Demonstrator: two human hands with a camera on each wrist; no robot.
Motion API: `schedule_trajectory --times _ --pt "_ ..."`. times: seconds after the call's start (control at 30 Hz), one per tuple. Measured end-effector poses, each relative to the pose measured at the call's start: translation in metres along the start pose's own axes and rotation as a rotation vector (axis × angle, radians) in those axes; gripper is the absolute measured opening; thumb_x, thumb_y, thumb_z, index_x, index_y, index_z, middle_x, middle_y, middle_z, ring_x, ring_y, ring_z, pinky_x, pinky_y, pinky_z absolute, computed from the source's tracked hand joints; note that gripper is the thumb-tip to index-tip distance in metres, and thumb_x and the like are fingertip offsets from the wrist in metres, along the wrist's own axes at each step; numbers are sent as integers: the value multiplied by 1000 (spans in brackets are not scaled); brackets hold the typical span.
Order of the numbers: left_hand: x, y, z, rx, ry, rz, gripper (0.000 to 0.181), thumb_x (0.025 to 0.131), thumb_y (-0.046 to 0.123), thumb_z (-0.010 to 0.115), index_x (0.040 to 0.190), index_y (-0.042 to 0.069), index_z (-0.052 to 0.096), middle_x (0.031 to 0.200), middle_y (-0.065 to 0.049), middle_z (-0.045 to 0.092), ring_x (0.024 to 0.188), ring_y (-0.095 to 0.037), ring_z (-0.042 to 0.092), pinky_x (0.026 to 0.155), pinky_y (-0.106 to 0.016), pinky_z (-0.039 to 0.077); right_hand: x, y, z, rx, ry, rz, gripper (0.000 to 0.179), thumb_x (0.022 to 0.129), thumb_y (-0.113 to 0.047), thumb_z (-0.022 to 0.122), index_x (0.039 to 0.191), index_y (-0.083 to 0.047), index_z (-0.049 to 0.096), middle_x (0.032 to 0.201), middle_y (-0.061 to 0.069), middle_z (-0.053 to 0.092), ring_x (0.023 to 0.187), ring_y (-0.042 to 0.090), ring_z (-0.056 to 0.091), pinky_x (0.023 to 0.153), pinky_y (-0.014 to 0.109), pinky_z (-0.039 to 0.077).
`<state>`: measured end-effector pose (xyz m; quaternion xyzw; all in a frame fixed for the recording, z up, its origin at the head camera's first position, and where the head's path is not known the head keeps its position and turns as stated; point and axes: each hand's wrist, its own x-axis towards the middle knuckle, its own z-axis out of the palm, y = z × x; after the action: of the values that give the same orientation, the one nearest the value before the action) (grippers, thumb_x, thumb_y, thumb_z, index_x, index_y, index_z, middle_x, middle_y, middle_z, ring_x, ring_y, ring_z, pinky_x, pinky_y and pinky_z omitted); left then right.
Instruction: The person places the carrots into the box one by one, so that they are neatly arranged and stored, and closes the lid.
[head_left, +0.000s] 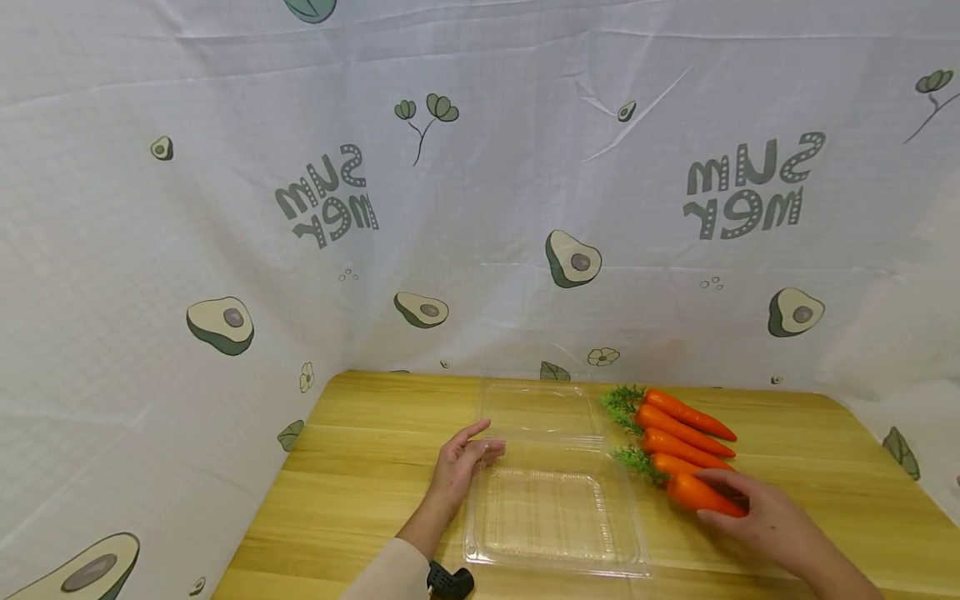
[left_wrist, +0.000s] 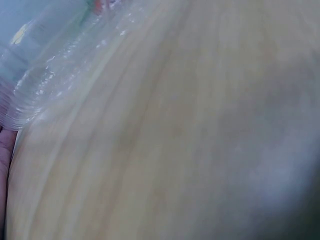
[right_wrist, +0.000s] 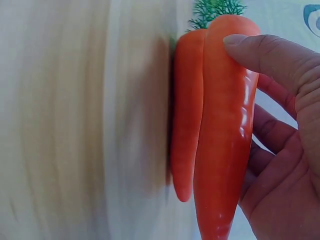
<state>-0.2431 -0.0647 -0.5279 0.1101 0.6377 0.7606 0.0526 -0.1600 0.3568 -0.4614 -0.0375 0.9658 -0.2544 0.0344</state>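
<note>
My right hand grips the nearest orange carrot. In the right wrist view the thumb lies across the thick end of this carrot, with the fingers on its far side. Another carrot shows just behind it. A clear plastic clamshell box lies opened flat, its hinged lid toward the back. At the box's left side, near the hinge, my left hand rests with its fingers loosely extended over the edge. Only a sliver of that hand shows in the left wrist view, below the clear plastic.
Several more carrots with green leafy tops lie in a row right of the box on the wooden table. A printed white curtain encloses the back and sides. Near the left sleeve sits a small black object.
</note>
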Motion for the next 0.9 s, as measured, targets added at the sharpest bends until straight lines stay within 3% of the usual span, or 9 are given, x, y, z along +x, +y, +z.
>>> schedule_trajectory --times 0.1,0.17,0.3,0.33,0.4,0.63,0.77,0.83,0.9 --pt "0 1 0 -1 4 -4 47 106 14 51 149 -5 45 126 -32 66 117 -35 69 103 -36 55 0 0 -4 -1 16 -2 66 86 -45 80 135 -4 63 137 36 57 119 53 57 92 65 50" --pt "0 1 0 -2 8 -8 47 106 14 51 149 -5 46 126 -31 67 117 -34 70 102 -35 56 0 0 -6 -2 25 -2 65 86 -45 80 136 -5 63 136 34 58 118 49 59 90 52 55" --pt "1 1 0 -7 15 -14 46 106 13 52 148 -5 46 125 -31 67 114 -30 72 100 -33 56 1 0 -10 4 32 8 67 86 -46 79 136 -4 62 136 34 58 115 46 61 86 47 56" --pt "1 0 0 -11 14 -12 46 106 13 52 148 -5 46 125 -31 68 113 -27 72 100 -32 57 2 0 -11 7 33 14 68 87 -47 79 136 -3 62 136 34 58 115 46 61 86 48 57" --pt "1 0 0 -17 14 -10 47 106 13 52 148 -5 46 125 -31 68 110 -22 73 99 -31 57 2 0 -12 20 29 34 71 88 -49 77 138 -2 60 138 36 56 117 49 59 90 60 54" --pt "1 0 0 -17 12 -9 48 105 14 53 148 -5 46 124 -29 69 106 -14 74 98 -29 57 2 -6 -15 38 66 39 71 89 -51 76 141 -5 58 141 33 55 122 52 54 91 65 50" --pt "1 0 -1 -14 12 -10 48 105 15 54 148 -5 46 124 -28 69 107 -14 74 99 -30 56 2 -12 -15 21 101 18 69 88 -51 77 139 -8 61 138 32 58 117 47 59 86 51 55" --pt "1 0 -1 -5 12 -8 48 105 15 53 149 -5 46 124 -28 69 108 -15 74 100 -30 56 1 -15 -15 14 125 3 67 86 -50 79 137 -9 63 136 30 60 116 45 60 81 38 54" --pt "0 0 -1 1 13 -5 48 105 15 53 149 -4 46 125 -27 69 109 -17 73 100 -30 56 1 -19 -14 10 140 -7 67 85 -50 80 135 -9 64 134 31 61 116 45 60 79 33 52"
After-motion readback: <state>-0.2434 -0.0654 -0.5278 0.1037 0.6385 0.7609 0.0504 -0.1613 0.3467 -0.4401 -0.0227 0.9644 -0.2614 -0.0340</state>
